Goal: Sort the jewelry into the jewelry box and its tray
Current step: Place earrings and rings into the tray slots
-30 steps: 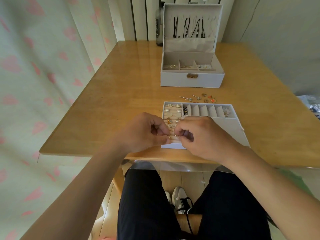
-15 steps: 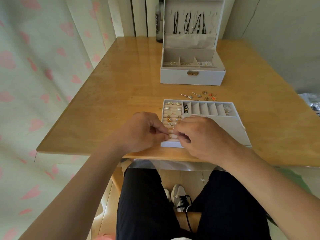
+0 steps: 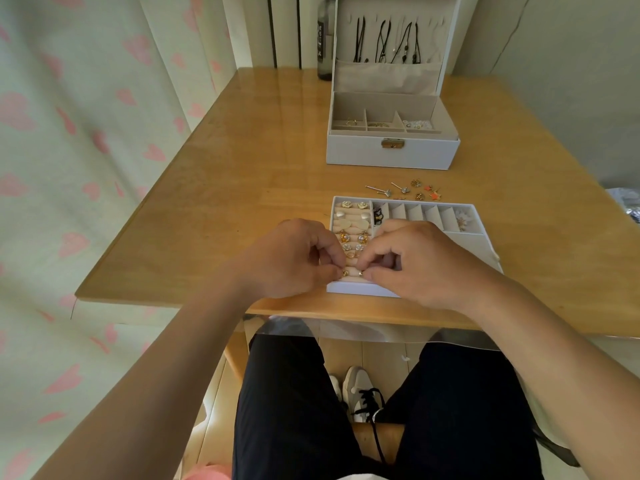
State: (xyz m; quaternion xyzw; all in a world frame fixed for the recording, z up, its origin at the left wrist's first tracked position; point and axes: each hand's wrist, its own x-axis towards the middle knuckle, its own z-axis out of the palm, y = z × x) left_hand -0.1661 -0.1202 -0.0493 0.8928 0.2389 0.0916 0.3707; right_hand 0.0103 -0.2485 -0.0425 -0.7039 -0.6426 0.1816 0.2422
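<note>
At the far left we see a heart-print curtain [image 3: 69, 168] beside the wooden table [image 3: 242, 168]. Our left hand [image 3: 294, 261] is curled, its thumb and forefinger pinching a small gold stud [image 3: 344, 271] over the nearest padded roll of the tray [image 3: 353, 289], which sits at the table's near edge. Just right of it, our right hand [image 3: 415, 268] pinches a second stud [image 3: 361, 273] at the same roll. Beyond the tray loose earrings [image 3: 405, 192] lie on the table, and behind them stands the open jewelry box [image 3: 391, 154].
</note>
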